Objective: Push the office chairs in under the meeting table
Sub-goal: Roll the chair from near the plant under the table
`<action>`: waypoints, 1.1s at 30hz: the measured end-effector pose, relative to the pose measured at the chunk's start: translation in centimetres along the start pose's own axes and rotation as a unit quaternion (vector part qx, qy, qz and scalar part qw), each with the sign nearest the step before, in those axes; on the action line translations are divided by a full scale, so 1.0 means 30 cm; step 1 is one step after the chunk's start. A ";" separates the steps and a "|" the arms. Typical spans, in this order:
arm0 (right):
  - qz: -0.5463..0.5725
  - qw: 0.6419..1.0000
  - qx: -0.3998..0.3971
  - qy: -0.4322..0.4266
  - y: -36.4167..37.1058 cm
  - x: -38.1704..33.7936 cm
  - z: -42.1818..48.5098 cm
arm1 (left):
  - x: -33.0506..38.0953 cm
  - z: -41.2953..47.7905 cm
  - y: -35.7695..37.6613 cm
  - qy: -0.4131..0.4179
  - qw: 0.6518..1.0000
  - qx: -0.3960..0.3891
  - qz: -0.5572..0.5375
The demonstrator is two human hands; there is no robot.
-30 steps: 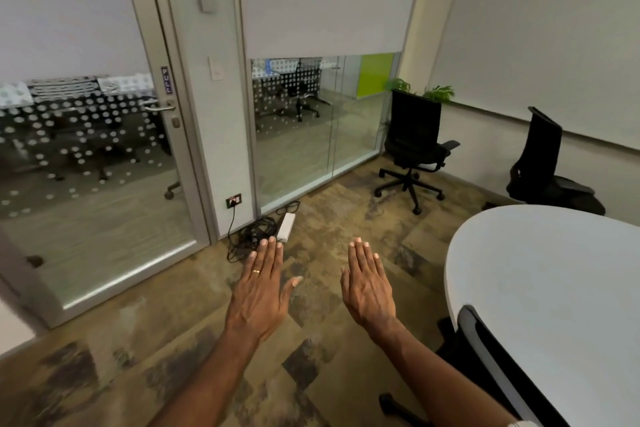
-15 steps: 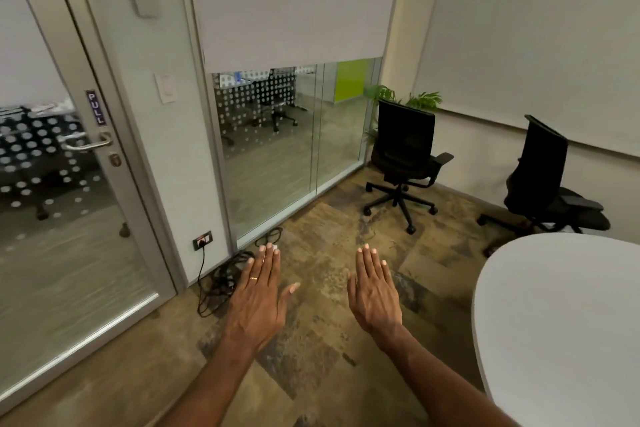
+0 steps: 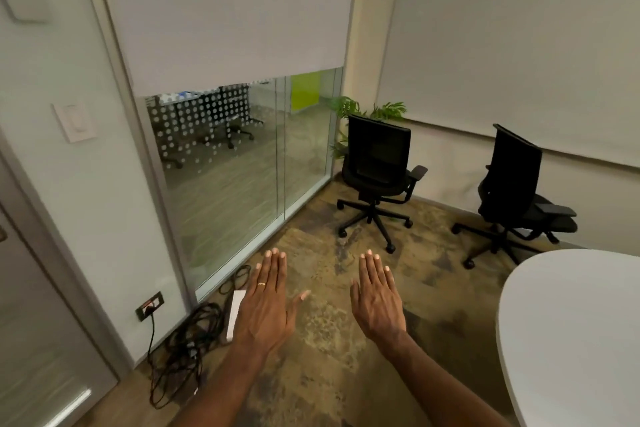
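Two black office chairs stand away from the white meeting table (image 3: 571, 329), whose rounded end fills the lower right. One chair (image 3: 377, 170) sits in the far corner by the glass wall. The other chair (image 3: 519, 191) stands along the back wall, just beyond the table's end. My left hand (image 3: 268, 302) and my right hand (image 3: 377, 298) are held out flat in front of me, palms down, fingers extended, holding nothing. Both hands are well short of either chair.
A glass partition (image 3: 242, 163) and a door run along the left. A tangle of black cables (image 3: 183, 340) and a white power adapter (image 3: 235, 314) lie on the floor below a wall socket (image 3: 149, 305). A green plant (image 3: 367, 111) stands behind the corner chair.
The view has moved forward and turned right; both chairs appear larger and nearer. The near chair at the table's edge has left the view. My hands keep the same flat pose.
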State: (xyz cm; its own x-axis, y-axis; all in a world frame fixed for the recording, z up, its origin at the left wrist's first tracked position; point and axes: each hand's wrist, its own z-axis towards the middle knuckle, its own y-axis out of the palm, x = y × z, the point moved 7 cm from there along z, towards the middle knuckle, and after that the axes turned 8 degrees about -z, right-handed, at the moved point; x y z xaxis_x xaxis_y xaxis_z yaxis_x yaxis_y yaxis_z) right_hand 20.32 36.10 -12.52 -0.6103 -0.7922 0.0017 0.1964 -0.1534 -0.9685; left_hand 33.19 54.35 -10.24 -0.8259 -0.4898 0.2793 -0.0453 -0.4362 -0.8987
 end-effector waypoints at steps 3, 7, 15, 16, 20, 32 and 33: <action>0.002 1.000 0.016 0.022 0.002 0.000 0.086 | -0.054 0.099 0.015 0.018 1.000 -0.007 0.003; 0.015 0.998 0.037 0.040 -0.025 -0.031 0.286 | -0.157 0.305 -0.006 0.028 0.999 0.006 -0.015; -0.001 0.995 0.048 0.090 0.033 0.007 0.586 | -0.194 0.672 0.019 0.086 0.996 0.019 -0.019; -0.005 0.995 0.041 0.090 0.048 0.012 0.652 | -0.209 0.736 0.039 0.087 0.996 0.012 -0.024; -0.008 0.994 0.027 0.101 0.140 0.044 0.831 | -0.257 0.914 0.135 0.098 0.995 -0.005 -0.011; -0.003 0.993 0.048 0.109 0.212 0.301 1.656 | -0.297 1.737 0.318 0.099 0.995 0.013 0.003; -0.015 0.993 0.058 0.101 0.201 0.300 1.668 | -0.287 1.748 0.314 0.109 0.994 0.017 0.011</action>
State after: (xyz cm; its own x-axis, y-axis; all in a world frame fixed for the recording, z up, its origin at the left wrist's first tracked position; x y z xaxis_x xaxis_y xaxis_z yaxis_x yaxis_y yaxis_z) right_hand 54.42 -1.51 -5.87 -0.7568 -0.6529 -0.0310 0.2557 -0.2522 -0.9333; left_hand 69.35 14.88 -3.39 -0.9292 -0.3248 0.1765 -0.0103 -0.4546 -0.8906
